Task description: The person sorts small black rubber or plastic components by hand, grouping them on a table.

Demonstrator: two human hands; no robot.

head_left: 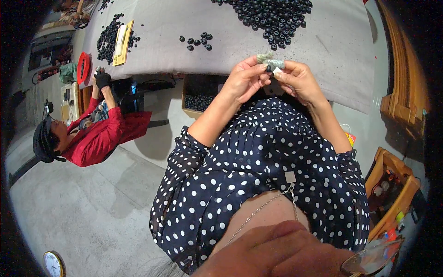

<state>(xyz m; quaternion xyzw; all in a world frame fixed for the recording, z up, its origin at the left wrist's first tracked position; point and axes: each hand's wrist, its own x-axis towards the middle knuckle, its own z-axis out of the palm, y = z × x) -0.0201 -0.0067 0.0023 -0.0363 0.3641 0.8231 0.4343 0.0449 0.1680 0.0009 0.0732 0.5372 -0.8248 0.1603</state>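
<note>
Just past the near edge of the grey cloth-covered worktop (pixel 323 69), the person's left hand (pixel 247 79) and right hand (pixel 299 80) meet tip to tip, each with thumb and forefinger pinched on a small dark rounded piece (pixel 269 67). Pale greenish tape (pixel 264 58) wraps the fingertips, perhaps for grip or protection.

From where I stand, the piece looks light, something for fingertips rather than a palm. I'd expect it to be firm and hard to crush, and its curved sides might slip if squeezed off-centre; taking it by opposite sides of the rim seems surest. Whether it is fragile I cannot tell.

Of its look, only a dark, bluish-black sliver shows between the fingers; the rest is covered. It resembles the heap of glossy black, round, ring-faced pieces (pixel 277 21) beyond the hands and the loose cluster of black round pieces (pixel 197 41) to the left, whose surfaces catch pale highlights.
</note>
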